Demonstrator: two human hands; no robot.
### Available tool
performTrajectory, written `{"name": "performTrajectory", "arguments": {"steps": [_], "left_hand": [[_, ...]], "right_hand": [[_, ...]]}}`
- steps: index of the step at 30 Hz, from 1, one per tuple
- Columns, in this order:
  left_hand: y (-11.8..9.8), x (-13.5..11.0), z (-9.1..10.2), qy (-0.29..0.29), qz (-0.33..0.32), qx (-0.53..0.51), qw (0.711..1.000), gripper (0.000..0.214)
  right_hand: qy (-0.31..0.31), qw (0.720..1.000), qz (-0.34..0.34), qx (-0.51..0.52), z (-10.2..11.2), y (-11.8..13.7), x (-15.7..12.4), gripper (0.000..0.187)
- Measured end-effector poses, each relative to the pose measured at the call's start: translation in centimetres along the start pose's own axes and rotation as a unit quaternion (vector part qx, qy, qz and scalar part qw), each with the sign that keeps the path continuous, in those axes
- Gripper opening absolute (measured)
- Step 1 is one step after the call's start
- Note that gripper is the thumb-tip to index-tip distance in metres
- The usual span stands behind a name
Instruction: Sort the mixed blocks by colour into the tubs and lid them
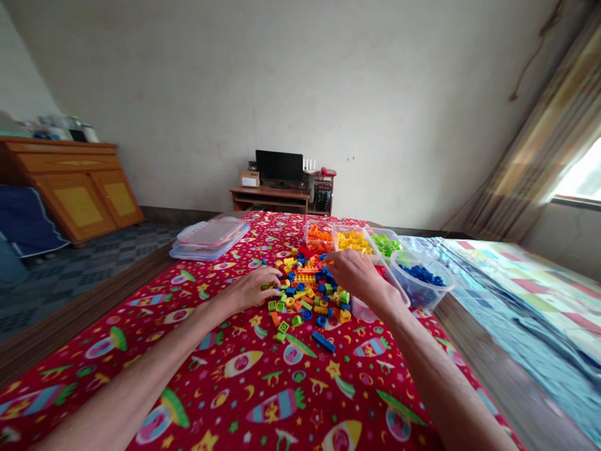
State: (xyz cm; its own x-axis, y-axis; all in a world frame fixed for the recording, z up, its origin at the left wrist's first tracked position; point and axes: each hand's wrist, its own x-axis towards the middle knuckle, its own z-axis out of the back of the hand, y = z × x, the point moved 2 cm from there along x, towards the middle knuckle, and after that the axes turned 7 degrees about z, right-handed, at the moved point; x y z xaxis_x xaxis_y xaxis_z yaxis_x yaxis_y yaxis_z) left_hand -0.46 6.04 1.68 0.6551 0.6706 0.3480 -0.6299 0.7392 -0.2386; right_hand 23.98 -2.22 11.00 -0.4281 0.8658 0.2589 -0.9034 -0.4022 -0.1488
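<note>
A loose pile of plastic building bricks in yellow, blue, green, orange and red is spread over the red patterned tablecloth. At the pile's left edge, my left hand curls its fingers and thumb around a green brick. My right hand reaches over the pile's right side with its fingers bent down and together. Orange shows at its fingertips, but what they hold, if anything, is hidden. Closer to me lie a long blue brick and a few green bricks.
Clear containers hold sorted bricks: an orange box, a yellow box, a green box and a round blue tub. Another clear box sits beneath my right forearm. Stacked lids lie at the left. A bed adjoins the right.
</note>
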Motion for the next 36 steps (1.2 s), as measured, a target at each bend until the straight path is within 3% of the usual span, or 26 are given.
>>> {"name": "performTrajectory", "arguments": {"steps": [7, 12, 17, 23, 30, 36], "left_hand": [[0.0, 0.1, 0.1, 0.017, -0.004, 0.017, 1.0, 0.013], [-0.4, 0.0, 0.4, 0.007, -0.015, 0.02, 1.0, 0.007], [-1.0, 0.0, 0.8, 0.012, -0.022, 0.027, 0.999, 0.006], [-1.0, 0.1, 0.4, 0.005, -0.056, 0.043, 0.997, 0.022], [-1.0, 0.1, -0.4, 0.005, -0.072, 0.052, 0.996, 0.018], [-1.4, 0.1, 0.2, 0.019, -0.058, 0.047, 0.997, 0.011]], "right_hand": [[0.052, 0.994, 0.069, 0.068, -4.8, 4.1, 1.1, 0.027], [0.055, 0.993, 0.08, 0.07, -6.8, 5.1, 1.1, 0.029], [0.065, 0.992, 0.085, 0.065, -7.0, 5.0, 0.8, 0.03], [0.078, 0.991, 0.098, 0.046, -6.7, 5.0, 0.5, 0.034], [0.098, 0.991, 0.091, 0.012, -6.0, 5.4, 0.5, 0.037], [0.092, 0.992, 0.085, 0.025, -6.1, 5.0, 0.7, 0.032]]}}
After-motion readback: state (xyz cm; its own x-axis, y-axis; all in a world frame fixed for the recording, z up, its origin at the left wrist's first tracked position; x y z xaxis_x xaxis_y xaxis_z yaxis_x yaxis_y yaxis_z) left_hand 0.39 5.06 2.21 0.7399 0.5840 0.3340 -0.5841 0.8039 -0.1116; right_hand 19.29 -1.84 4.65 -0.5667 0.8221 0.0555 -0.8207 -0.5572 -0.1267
